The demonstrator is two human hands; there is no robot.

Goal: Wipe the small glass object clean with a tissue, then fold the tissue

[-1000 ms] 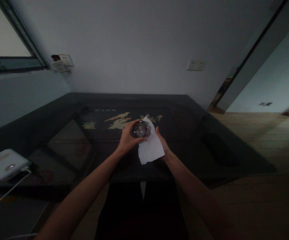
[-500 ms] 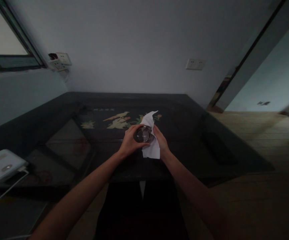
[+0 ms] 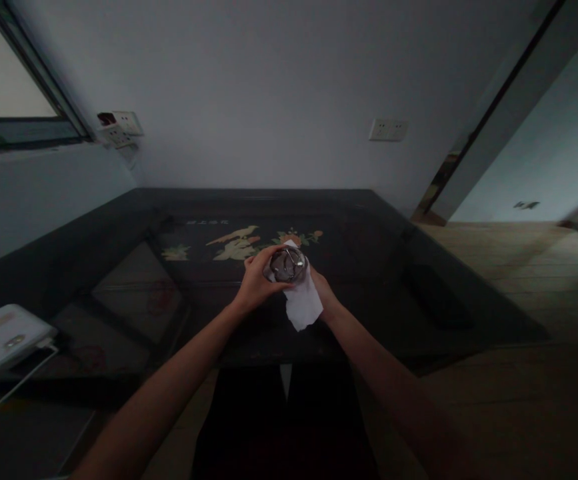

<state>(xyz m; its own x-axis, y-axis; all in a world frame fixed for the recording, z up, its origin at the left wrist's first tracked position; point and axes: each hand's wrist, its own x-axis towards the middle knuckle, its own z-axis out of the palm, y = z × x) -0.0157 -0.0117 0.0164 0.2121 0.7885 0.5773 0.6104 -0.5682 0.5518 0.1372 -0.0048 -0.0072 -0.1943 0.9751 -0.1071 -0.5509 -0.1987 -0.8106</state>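
Observation:
My left hand [image 3: 260,280] is closed around the side of a clear glass cup [image 3: 287,265], thumb near me and fingers on the far side. The cup's round, shiny end faces up toward me. Behind and to the right of it, my right hand [image 3: 321,288] grips a white tissue [image 3: 305,307] and presses it against the cup. A loose corner of the tissue hangs toward me. Most of the right fingers are hidden behind tissue and cup. Both hands are above a dark glossy table [image 3: 269,333].
A white box-like device [image 3: 11,335] with a white cable lies at the table's left. On the right side rests a dark flat object [image 3: 439,297]. Bird-and-flower decoration [image 3: 236,243] marks the tabletop. Wall sockets [image 3: 389,129] are beyond the far edge.
The glass cup has tilted so that its round end shows more. The tissue's upper tip has dropped behind the cup, and its lower corner hangs further down. My right hand has shifted slightly lower.

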